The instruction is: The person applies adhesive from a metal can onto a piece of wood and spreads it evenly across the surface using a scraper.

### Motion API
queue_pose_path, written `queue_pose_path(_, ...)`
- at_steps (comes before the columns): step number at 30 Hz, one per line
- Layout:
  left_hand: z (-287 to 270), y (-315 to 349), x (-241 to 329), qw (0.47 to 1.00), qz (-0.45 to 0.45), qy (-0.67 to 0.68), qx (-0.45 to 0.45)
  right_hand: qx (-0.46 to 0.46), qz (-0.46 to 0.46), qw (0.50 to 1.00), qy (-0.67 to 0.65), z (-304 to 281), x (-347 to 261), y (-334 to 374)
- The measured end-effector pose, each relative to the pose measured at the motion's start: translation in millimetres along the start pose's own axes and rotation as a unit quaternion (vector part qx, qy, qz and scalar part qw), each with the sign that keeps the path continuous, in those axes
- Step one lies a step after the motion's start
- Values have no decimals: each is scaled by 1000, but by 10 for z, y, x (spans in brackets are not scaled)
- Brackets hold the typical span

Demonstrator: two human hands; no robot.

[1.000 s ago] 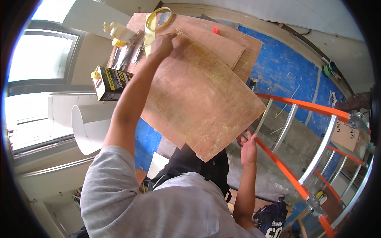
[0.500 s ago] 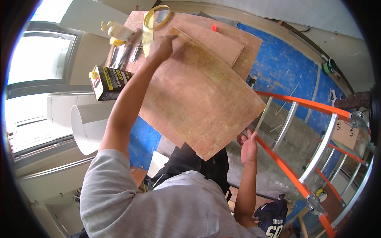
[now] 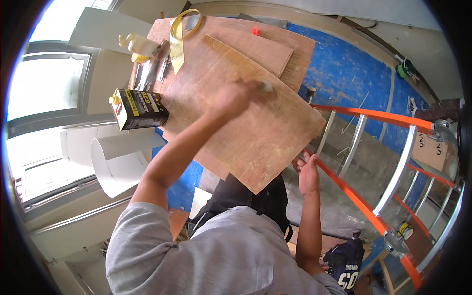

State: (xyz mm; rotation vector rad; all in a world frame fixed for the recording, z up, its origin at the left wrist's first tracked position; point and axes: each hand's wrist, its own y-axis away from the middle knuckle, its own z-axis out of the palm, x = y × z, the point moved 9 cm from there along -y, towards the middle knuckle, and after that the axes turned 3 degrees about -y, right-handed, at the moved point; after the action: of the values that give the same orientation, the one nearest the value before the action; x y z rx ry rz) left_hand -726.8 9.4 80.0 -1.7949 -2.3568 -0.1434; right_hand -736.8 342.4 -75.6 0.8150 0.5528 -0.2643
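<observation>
A large plywood sheet (image 3: 236, 142) lies tilted across the work surface, its near corner by my waist, with yellowish smears on its face. Over its upper part is my left hand (image 3: 237, 99), blurred and closed. A small pale thing (image 3: 267, 87) shows at its fingertips, too smeared to name. My right hand (image 3: 308, 173) is beside the sheet's right edge, palm up with fingers apart; whether the fingertips touch the edge, I cannot tell.
At the left stand a black-and-yellow metal can (image 3: 140, 109) and a pale plastic bottle (image 3: 142, 45). A tape roll (image 3: 186, 24) and a utility knife (image 3: 163, 67) lie farther back. An orange ladder (image 3: 361, 142) stands at right over blue floor covering (image 3: 334, 69). A curled white sheet (image 3: 110, 167) is at left.
My left hand has swept from the sheet's far left corner toward the right and nearer me. My right hand stays by the right edge. The view has shifted slightly.
</observation>
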Motion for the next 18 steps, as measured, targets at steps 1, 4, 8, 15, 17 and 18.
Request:
queue_pose_path(1, -74, -63, -350, 990, -128, -22, -58, 7, -3, 1000, -5, -45, 18, -13)
queue_pose_path(4, -423, -166, -1179, 976, -192, -77, 66, -3, 1, 1000, 13, 177, -119, 54)
queue_pose_path(8, 497, -173, -1591, 929, -277, 243, -34, -17, 4, 1000, 26, 219, -146, 63)
queue_pose_path(15, 520, -157, 1242, 982, -88, 4, -165, -4, 2, 999, 43, 157, -144, 40)
queue_pose_path(17, 329, -65, 1584, 995, -36, 55, -69, -9, 17, 998, 57, 128, -100, 32)
queue_pose_path(18, 210, -62, 1647, 997, -7, 77, -18, -5, 14, 998, 59, 111, -80, 6)
